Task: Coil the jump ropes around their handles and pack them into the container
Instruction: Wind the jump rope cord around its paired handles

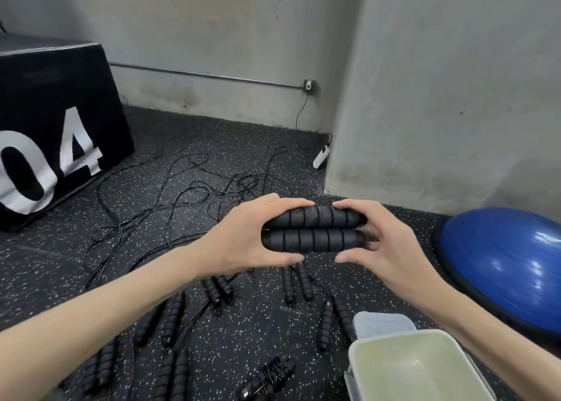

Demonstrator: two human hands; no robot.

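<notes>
Two black ribbed jump rope handles (314, 229) lie side by side, held level in the air between both hands. My left hand (252, 236) grips their left ends, and my right hand (379, 242) grips their right ends. Thin black ropes (188, 194) lie tangled on the speckled floor beyond the hands. Several more handle pairs (173, 318) lie on the floor below my arms. One coiled rope bundle (270, 373) rests near the bottom. A pale open container (403, 367) stands at the lower right, nothing visible inside it.
A black box marked 04 (51, 133) sits at the left. A blue half-ball trainer (510, 267) lies at the right. The container's lid (382, 324) lies behind it. Concrete walls form a corner ahead, with a white plug block (321, 157) at its base.
</notes>
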